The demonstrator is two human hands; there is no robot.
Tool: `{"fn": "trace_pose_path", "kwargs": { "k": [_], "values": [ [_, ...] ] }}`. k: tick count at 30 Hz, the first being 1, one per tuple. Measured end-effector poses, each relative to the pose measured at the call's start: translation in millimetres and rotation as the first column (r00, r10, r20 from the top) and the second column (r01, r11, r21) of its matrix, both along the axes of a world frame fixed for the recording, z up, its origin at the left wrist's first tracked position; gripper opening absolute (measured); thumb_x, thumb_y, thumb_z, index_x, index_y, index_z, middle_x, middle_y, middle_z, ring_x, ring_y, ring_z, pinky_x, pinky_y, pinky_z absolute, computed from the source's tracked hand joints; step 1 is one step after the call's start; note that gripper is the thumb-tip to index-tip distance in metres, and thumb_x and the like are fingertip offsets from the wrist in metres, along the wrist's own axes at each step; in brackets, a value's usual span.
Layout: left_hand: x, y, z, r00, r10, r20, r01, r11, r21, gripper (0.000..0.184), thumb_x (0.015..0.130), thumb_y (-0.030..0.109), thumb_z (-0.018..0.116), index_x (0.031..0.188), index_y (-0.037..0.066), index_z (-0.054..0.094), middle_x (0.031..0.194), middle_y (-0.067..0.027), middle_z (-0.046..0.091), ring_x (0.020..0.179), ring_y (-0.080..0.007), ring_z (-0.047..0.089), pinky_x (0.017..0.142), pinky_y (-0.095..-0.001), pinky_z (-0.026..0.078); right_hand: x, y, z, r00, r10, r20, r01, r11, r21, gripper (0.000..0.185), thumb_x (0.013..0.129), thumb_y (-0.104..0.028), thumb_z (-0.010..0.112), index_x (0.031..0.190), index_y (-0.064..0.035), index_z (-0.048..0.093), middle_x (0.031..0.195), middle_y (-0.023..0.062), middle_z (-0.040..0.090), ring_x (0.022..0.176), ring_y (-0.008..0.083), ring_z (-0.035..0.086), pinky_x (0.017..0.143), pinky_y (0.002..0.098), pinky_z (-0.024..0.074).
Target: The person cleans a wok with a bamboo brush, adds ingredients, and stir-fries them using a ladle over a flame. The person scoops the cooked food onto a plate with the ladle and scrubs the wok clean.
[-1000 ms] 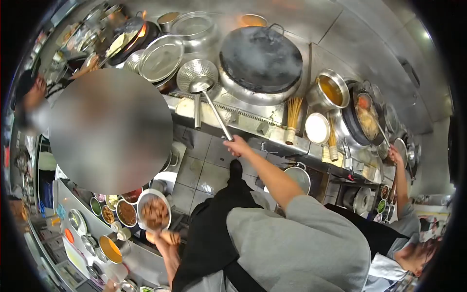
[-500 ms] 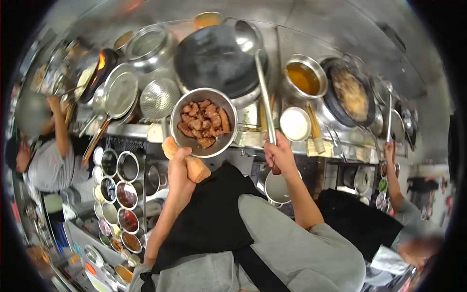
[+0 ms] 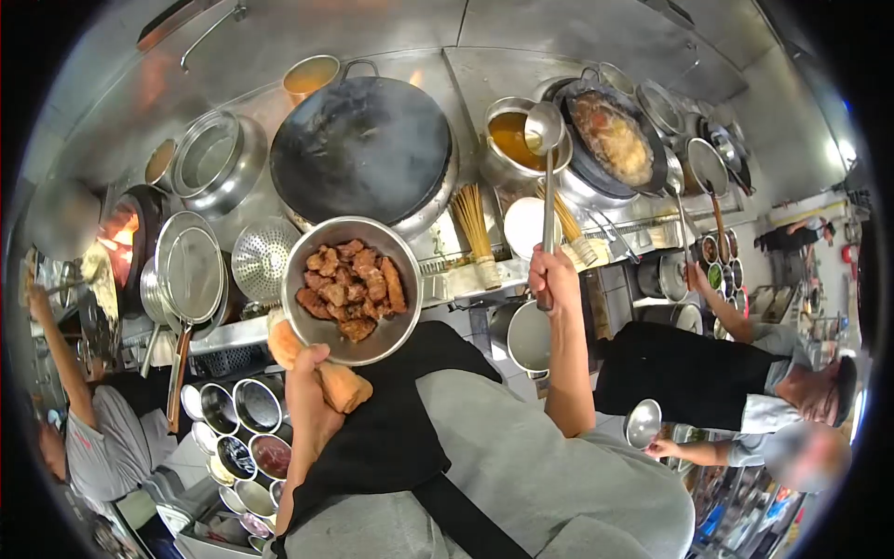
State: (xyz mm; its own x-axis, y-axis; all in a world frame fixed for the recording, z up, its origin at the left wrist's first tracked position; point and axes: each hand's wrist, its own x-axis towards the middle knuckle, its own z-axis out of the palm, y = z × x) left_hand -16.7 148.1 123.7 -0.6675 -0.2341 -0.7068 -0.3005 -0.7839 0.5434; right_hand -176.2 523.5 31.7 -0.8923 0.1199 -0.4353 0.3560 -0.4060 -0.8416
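Note:
My left hand [image 3: 312, 402] grips the rim of a steel bowl [image 3: 402, 322] through a peach-coloured folded cloth [image 3: 345, 388]. Browned chunks of meat [image 3: 352, 287] lie in the bowl. Just beyond it sits a dark wok [image 3: 358, 149] on the stove, with faint smoke over it and nothing in it. In my right hand [image 3: 556, 278] is the long handle of a ladle [image 3: 544, 130]. The ladle's head is over the edge of a steel pot [image 3: 507, 137] of amber liquid; whether it touches the liquid I cannot tell.
Bamboo brushes [image 3: 475, 233] and a white container [image 3: 531, 228] stand right of the wok. A second wok [image 3: 610, 140] holds bubbling food. Strainers [image 3: 190, 265] and sauce pots [image 3: 270, 456] are left. A co-worker [image 3: 121, 438] works there; other people [image 3: 689, 373] are at right.
The view has shifted. The ladle has moved from over the wok's right edge to the amber liquid pot. The bowl stays in my left hand. Another person's hand with a steel bowl shows at right.

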Motion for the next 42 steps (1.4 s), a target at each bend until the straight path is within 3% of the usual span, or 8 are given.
{"fn": "trace_pose_path", "kwargs": {
  "k": [9, 13, 20, 28, 34, 36, 40, 42],
  "values": [
    [-118.9, -100.3, -54.0, 0.995, -0.047, -0.085, 0.003, 0.891, -0.455, 0.046, 0.084, 0.004, 0.063, 0.130, 0.001, 0.058, 0.112, -0.0097, 0.066, 0.095, -0.0204, 0.068, 0.080, -0.0357, 0.057, 27.2, -54.1, 59.0, 0.989, 0.132, 0.060, -0.092, 0.892, -0.442, 0.015, 0.099, -0.006, 0.049, 0.111, -0.0048, 0.058, 0.064, -0.0043, 0.042, 0.039, 0.0077, 0.035, 0.036, 0.0264, 0.0338],
    [-246.3, -119.5, -118.4, 0.901, -0.304, -0.311, -0.289, 0.116, -0.950, 0.050, 0.079, 0.011, 0.075, 0.126, 0.005, 0.058, 0.112, -0.0137, 0.067, 0.099, -0.0283, 0.068, 0.084, -0.0391, 0.054, 13.7, -90.2, 67.5, 0.953, 0.291, 0.087, -0.242, 0.900, -0.363, 0.015, 0.098, -0.005, 0.052, 0.112, -0.0040, 0.056, 0.065, -0.0043, 0.043, 0.040, 0.0072, 0.036, 0.037, 0.0252, 0.0328],
    [-368.8, -109.8, -166.6, 0.757, -0.466, 0.458, -0.013, -0.711, -0.703, 0.031, 0.090, 0.013, 0.060, 0.119, 0.011, 0.051, 0.104, -0.0160, 0.068, 0.089, -0.0389, 0.072, 0.074, -0.0505, 0.059, -18.3, -158.3, -13.2, 0.868, 0.463, 0.178, -0.476, 0.879, 0.035, 0.017, 0.092, -0.008, 0.059, 0.106, -0.0012, 0.054, 0.067, -0.0005, 0.050, 0.043, 0.0089, 0.044, 0.038, 0.0250, 0.0333],
    [-370.9, -142.8, -142.9, 0.904, -0.261, 0.339, 0.131, -0.586, -0.800, 0.030, 0.091, 0.018, 0.062, 0.118, 0.010, 0.054, 0.105, -0.0182, 0.069, 0.090, -0.0393, 0.073, 0.078, -0.0529, 0.057, -20.7, -181.4, -72.4, 0.811, 0.585, 0.000, -0.234, 0.324, 0.916, 0.024, 0.090, -0.014, 0.066, 0.108, -0.0022, 0.055, 0.065, 0.0028, 0.054, 0.049, 0.0121, 0.054, 0.044, 0.0306, 0.0424],
    [-302.8, -137.4, -136.0, 0.986, 0.107, -0.132, -0.118, -0.126, -0.985, 0.046, 0.081, 0.013, 0.066, 0.123, 0.002, 0.053, 0.095, -0.0184, 0.071, 0.088, -0.0407, 0.072, 0.080, -0.0508, 0.056, -0.8, -164.4, -93.6, 0.774, 0.609, 0.171, -0.633, 0.743, 0.218, 0.033, 0.099, -0.025, 0.065, 0.122, -0.0024, 0.056, 0.080, 0.0070, 0.064, 0.062, 0.0180, 0.061, 0.051, 0.0308, 0.0463],
    [-243.0, -127.2, -132.6, 0.927, 0.196, -0.321, -0.372, 0.603, -0.706, 0.040, 0.079, 0.012, 0.068, 0.116, 0.002, 0.055, 0.091, -0.0142, 0.068, 0.083, -0.0327, 0.071, 0.072, -0.0457, 0.056, 17.3, -140.7, -117.3, 0.752, 0.635, 0.180, -0.549, 0.753, -0.363, 0.043, 0.105, -0.039, 0.054, 0.128, -0.0022, 0.056, 0.086, 0.0100, 0.068, 0.070, 0.0195, 0.066, 0.059, 0.0328, 0.0506],
    [-69.8, -79.7, -150.5, 0.870, 0.475, -0.134, -0.482, 0.876, -0.030, 0.027, 0.080, 0.012, 0.069, 0.104, 0.006, 0.058, 0.088, -0.0098, 0.061, 0.072, -0.0254, 0.064, 0.057, -0.0418, 0.053, 53.7, -80.1, -246.6, 0.340, 0.847, 0.409, -0.904, 0.173, 0.392, 0.057, 0.096, -0.041, 0.063, 0.138, -0.0039, 0.053, 0.110, 0.0181, 0.068, 0.095, 0.0298, 0.068, 0.078, 0.0400, 0.0538],
    [16.3, -39.9, -148.1, 0.805, 0.587, 0.087, -0.591, 0.807, 0.028, 0.026, 0.081, 0.012, 0.069, 0.103, 0.005, 0.057, 0.082, -0.0084, 0.057, 0.068, -0.0250, 0.061, 0.051, -0.0420, 0.050, 71.9, -23.8, -389.0, 0.235, 0.908, 0.346, -0.308, -0.268, 0.913, 0.078, 0.085, -0.039, 0.073, 0.147, 0.0002, 0.046, 0.139, 0.0261, 0.056, 0.124, 0.0395, 0.057, 0.094, 0.0498, 0.0483]
  ]
}}
